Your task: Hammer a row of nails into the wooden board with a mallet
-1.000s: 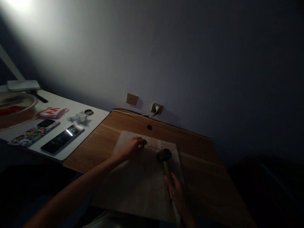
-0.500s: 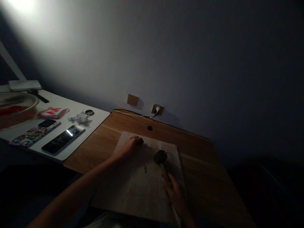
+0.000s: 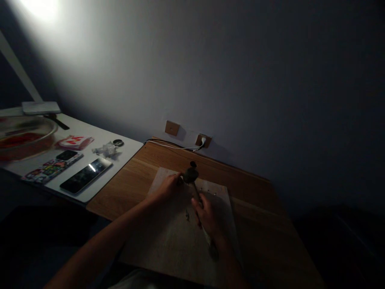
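Closest to me, at the lower edge, a bit of pale cloth (image 3: 138, 279) shows under a flat, pale board (image 3: 174, 245) lying on a brown wooden desk (image 3: 258, 224). Over the board's right half I see the right hand (image 3: 207, 216), its fingers wrapped around the handle of a dark-headed hammer (image 3: 190, 175). Left of that hand, a few small metal pieces (image 3: 187, 215) lie loose on the board. Farther up, the hammer's head is just beside the fingertips of the left hand (image 3: 170, 186); those fingers are curled in, and I cannot tell whether they pinch anything. To the right of the head, a short row of small nails (image 3: 208, 190) runs along the board's far part; they look upright, though tiny in the dim light.

To the left is a white table (image 3: 93, 134) with a phone (image 3: 86, 175), a colourfully patterned item (image 3: 49, 168), crumpled clear plastic (image 3: 106, 149) and a clear bowl (image 3: 48, 134) with something red inside. Beyond the board I see a round hole (image 3: 193, 164) in the desk, then two wall plates (image 3: 172, 128), one with a white plug (image 3: 203, 141), on the shadowed wall (image 3: 240, 80).
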Action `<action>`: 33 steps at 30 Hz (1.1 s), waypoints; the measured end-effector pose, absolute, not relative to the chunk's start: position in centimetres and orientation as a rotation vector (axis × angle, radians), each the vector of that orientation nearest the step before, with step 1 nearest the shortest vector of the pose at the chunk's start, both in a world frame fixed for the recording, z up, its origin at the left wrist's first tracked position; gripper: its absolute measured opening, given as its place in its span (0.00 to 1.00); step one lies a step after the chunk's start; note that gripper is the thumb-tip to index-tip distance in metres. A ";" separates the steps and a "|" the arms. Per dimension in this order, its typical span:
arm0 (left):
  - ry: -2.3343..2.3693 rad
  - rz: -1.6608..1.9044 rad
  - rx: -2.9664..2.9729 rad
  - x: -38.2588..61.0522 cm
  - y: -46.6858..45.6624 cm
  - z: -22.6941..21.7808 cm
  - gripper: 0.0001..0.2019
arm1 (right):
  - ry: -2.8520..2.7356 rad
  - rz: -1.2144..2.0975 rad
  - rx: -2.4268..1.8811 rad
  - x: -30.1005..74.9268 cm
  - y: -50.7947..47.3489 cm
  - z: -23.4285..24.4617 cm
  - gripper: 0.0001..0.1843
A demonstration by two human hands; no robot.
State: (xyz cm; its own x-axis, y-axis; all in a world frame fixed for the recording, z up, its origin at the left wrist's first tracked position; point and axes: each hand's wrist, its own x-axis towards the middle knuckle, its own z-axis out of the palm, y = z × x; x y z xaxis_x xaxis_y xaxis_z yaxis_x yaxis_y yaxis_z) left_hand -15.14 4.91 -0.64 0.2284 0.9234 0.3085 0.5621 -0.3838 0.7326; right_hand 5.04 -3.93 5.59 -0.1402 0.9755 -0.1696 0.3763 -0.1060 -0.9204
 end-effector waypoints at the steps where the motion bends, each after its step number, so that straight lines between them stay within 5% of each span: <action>1: 1.354 1.025 2.044 -15.1 5.0 -0.8 0.16 | -1.568 1.246 -1.531 4.8 -3.7 5.4 0.22; 33: 1.386 0.968 1.964 -14.9 5.2 -1.0 0.25 | -1.427 1.257 -1.565 6.8 -5.9 3.8 0.27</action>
